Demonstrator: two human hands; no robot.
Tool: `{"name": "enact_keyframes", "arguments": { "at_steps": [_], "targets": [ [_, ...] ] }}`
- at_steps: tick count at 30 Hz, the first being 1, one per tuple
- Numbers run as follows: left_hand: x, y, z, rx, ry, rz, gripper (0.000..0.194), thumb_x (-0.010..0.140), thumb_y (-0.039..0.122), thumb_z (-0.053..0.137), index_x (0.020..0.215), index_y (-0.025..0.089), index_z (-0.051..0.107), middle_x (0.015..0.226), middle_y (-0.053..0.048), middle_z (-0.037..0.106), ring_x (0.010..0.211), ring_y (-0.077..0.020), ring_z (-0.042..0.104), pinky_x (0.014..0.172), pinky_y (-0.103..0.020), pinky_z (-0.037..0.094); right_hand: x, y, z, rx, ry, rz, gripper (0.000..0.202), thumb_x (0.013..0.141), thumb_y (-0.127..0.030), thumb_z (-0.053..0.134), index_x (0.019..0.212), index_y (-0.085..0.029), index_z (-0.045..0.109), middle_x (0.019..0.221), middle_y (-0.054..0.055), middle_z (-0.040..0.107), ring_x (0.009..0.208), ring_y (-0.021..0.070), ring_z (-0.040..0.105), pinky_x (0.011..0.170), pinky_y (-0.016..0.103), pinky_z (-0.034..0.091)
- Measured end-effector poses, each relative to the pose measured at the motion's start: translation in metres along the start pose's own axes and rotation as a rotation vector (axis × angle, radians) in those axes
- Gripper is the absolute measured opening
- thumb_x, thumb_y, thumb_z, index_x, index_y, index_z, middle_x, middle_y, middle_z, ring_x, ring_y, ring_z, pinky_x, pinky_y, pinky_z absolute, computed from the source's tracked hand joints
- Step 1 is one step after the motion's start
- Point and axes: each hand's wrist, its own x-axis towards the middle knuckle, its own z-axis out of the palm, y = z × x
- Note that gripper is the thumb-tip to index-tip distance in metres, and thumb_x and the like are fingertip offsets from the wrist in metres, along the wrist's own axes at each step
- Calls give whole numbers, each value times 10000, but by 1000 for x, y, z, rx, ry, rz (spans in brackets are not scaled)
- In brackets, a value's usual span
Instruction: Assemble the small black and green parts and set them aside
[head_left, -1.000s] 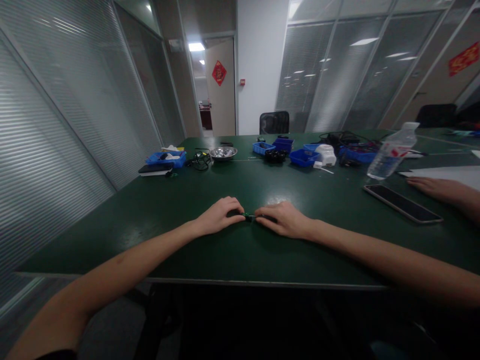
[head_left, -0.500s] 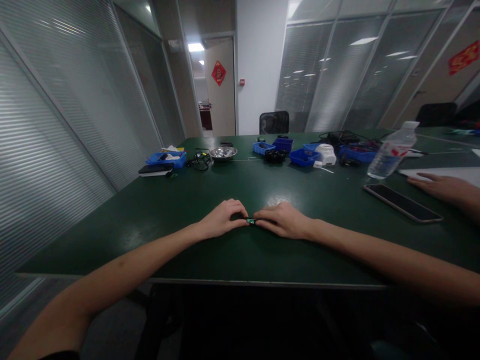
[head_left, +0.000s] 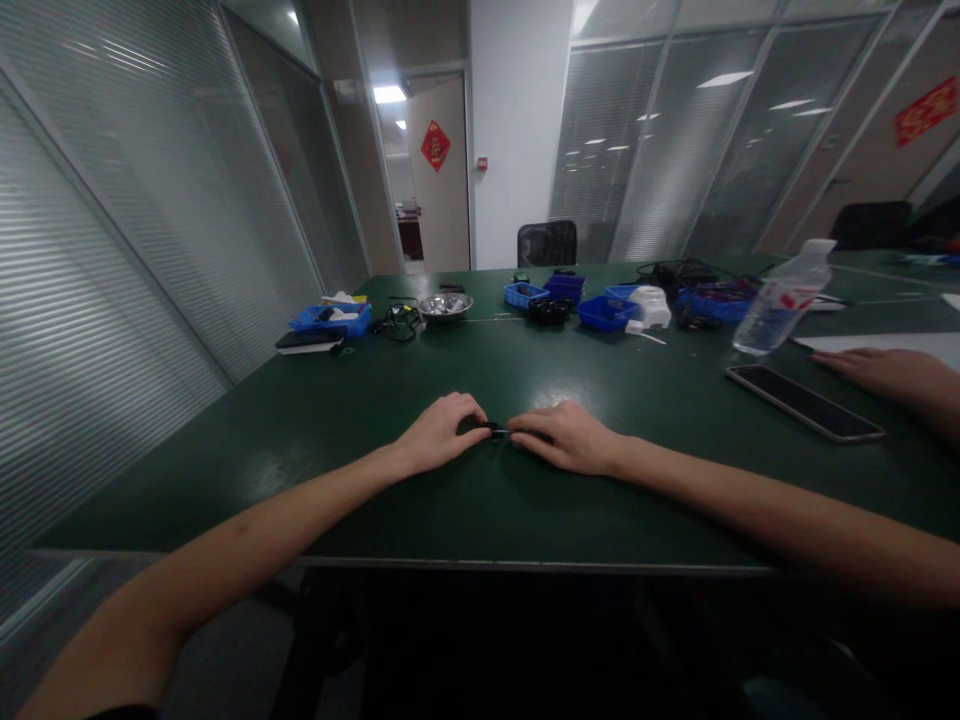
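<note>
Between my two hands, just above or on the green table [head_left: 420, 510], is a small dark part [head_left: 498, 431] with a thin light edge. It is too small to name; its face looked green and board-like a moment earlier. My left hand [head_left: 444, 432] pinches its left end between thumb and fingers. From the other side, my right hand [head_left: 561, 436] has its thumb and fingertips closed on the right end. Fingertips cover both ends of the part.
To the right lie a phone [head_left: 804, 402] and a tilted-looking water bottle [head_left: 784, 298], beside another person's hand [head_left: 892, 380] on white paper. Farther back are a metal bowl [head_left: 445, 306], blue trays [head_left: 604, 314], cables [head_left: 399, 320] and a dark notebook [head_left: 309, 341].
The small part has turned, so its green face no longer shows and a thin light edge does. Both hands have shifted very slightly, still pinching at it.
</note>
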Motion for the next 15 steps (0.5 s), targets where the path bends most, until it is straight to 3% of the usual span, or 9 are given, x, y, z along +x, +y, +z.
{"name": "enact_keyframes", "arguments": {
  "at_steps": [12, 15],
  "targets": [
    [-3, 2, -3, 34, 3, -5, 197, 1013, 376, 665, 1061, 193, 721, 1119, -96, 716, 1056, -269, 644, 992, -436, 513, 2, -2, -1, -28, 21, 73, 377, 1142, -430, 472, 1281, -204, 741, 1064, 83, 825, 812, 205, 751, 704, 317, 485],
    [-4, 6, -5, 23, 0, -16, 164, 991, 306, 645, 1092, 196, 714, 1143, -95, 714, 1083, -272, 640, 1005, -439, 516, 2, -2, -1, -23, 17, 81, 372, 1141, -426, 475, 1280, -204, 739, 1055, 79, 824, 803, 201, 745, 706, 318, 482]
  ]
}}
